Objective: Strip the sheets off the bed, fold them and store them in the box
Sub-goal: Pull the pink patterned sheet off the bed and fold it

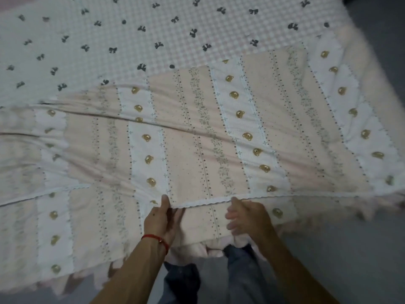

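Observation:
A pink and white striped sheet (197,137) printed with small bears and leaf bands lies folded over on the bed, its white scalloped edge running across near me. My left hand (162,218), with a red string at the wrist, pinches that edge between thumb and fingers. My right hand (247,216) grips the same edge a little to the right, fingers curled and blurred. Beneath and beyond lies a pink checked sheet with dark bows (153,29), which covers the far part of the bed.
The sheet's frilled hem (92,279) hangs over the bed's near side above a grey floor (350,249). My legs in dark jeans (238,270) stand against the bed. More grey floor shows at the upper right past the bed's corner.

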{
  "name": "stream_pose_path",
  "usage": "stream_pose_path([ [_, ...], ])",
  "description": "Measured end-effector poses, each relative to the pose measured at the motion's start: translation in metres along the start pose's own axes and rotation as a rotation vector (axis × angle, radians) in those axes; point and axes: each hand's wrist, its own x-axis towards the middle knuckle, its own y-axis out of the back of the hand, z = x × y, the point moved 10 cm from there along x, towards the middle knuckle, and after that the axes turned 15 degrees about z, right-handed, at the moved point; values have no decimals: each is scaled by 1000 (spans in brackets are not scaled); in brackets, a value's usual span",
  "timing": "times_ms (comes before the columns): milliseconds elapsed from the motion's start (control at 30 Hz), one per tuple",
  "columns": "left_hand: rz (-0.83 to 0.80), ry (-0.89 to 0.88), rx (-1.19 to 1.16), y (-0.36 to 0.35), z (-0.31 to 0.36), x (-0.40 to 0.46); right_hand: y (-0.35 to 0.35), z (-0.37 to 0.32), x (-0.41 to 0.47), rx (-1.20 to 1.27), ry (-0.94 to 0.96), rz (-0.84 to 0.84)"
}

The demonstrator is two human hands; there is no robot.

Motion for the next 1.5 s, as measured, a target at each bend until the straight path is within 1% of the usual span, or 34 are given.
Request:
stream_pose_path([
  [33, -16, -4, 23, 8, -3, 0, -28, 22, -2, 156, -172, -33],
  [67, -41, -15, 43, 15, -3, 0, -48, 33, -1, 330, -263, -21],
  [100, -51, -29, 62, 19, -6, 0, -57, 38, 6, 496, -297, 22],
  [133, -56, -29, 79, 25, -8, 2, -61, 39, 11, 635, -288, 92],
  [167, -60, -27, 98, 34, -11, 2, -59, 46, 15, 726, -259, 181],
  [200, -68, -11, 92, 39, -16, 3, -53, 49, 20, 756, -229, 258],
  [233, -79, 4, 96, 47, -21, 4, -45, 55, 20, 754, -202, 342],
  [300, -99, 19, 119, 63, -33, 1, -23, 70, 12, 643, -151, 501],
  [367, -89, 3, 165, 78, -46, 3, -7, 84, 5, 550, -108, 558],
  [433, -80, -17, 181, 89, -57, 9, 0, 96, 2, 535, -98, 536],
  [500, -69, -30, 198, 93, -60, 16, 0, 103, 4, 642, -108, 458],
  [567, -96, -33, 230, 91, -59, 21, 3, 102, 5, 683, -98, 424],
  [733, -136, 58, 170, 93, -55, 31, 16, 104, 7, 655, -71, 450],
  [900, -81, 21, 215, 103, -54, 39, 13, 117, 14, 637, -72, 460],
  [1033, -115, 56, 246, 102, -48, 37, 16, 121, 21, 571, -83, 483],
  [1133, -131, 124, 193, 100, -32, 33, 25, 121, 26, 344, -44, 635],
  [1167, -134, 148, 133, 102, -20, 32, 23, 118, 26, 252, -35, 695],
  [1233, -127, 177, -13, 101, 6, 33, 22, 108, 10, 202, -25, 826],
  [1267, -115, 175, -84, 102, 21, 37, 25, 99, -6, 187, 15, 918],
  [1300, -94, 164, -158, 107, 40, 43, 22, 85, -24, 134, 99, 1016],
  [1333, -79, 153, -207, 108, 56, 47, 20, 66, -43, 51, 226, 1096],
  [1367, -65, 140, -243, 110, 69, 55, 6, 48, -57, -48, 385, 1107],
  [1400, -39, 120, -265, 114, 81, 62, -15, 29, -69, -150, 545, 1064],
  [1433, -19, 91, -287, 119, 94, 69, -44, 16, -74, -232, 695, 968],
  [1500, 1, 56, -329, 128, 109, 76, -105, -3, -85, -340, 924, 721],
])
